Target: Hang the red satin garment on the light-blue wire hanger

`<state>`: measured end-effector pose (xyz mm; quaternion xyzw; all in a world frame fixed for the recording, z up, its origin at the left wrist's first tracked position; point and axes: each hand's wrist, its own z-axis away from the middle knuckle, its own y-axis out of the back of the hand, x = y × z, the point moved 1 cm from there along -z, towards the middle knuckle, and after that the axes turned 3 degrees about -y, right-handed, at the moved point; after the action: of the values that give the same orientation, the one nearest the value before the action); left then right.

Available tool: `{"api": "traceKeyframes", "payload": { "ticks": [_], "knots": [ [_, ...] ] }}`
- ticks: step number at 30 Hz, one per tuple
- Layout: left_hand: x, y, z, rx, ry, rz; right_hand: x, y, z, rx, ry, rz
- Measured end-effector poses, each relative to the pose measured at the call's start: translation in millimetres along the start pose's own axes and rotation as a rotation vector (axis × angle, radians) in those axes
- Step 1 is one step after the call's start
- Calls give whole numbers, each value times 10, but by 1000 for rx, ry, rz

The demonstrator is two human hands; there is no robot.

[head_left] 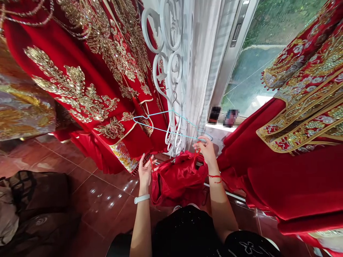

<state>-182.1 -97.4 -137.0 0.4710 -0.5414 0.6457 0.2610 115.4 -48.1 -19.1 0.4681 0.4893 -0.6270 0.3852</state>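
A plain red satin garment [179, 178] hangs bunched between my hands. My left hand [145, 168] pinches a thin red strap of it at the left. My right hand [205, 148] is closed on the other strap and on the right end of a light blue wire hanger [160, 123]. The hanger's hook hangs on a white ornamental metal rack [171, 75] just above the garment.
Red robes with gold embroidery hang at the left [88, 71] and at the right [297, 142]. A white curtain [203, 60] and a window [257, 53] lie straight ahead. Dark bags [40, 203] sit on the red tiled floor at lower left.
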Motion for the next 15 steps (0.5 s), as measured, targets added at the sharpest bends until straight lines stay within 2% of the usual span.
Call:
{"api": "traceKeyframes", "payload": {
  "ticks": [4, 10, 12, 15],
  "knots": [
    [204, -110, -110, 34, -145, -117, -10, -103, 3, -121, -81, -75],
    [535, -301, -198, 66, -267, -218, 77, -425, 18, -47, -7, -139],
    [623, -340, -204, 80, -296, -243, 114, -570, 24, -111, -31, -148],
    [710, -380, -223, 97, -328, -271, 140, -774, -11, -203, -145, -188]
  ]
}}
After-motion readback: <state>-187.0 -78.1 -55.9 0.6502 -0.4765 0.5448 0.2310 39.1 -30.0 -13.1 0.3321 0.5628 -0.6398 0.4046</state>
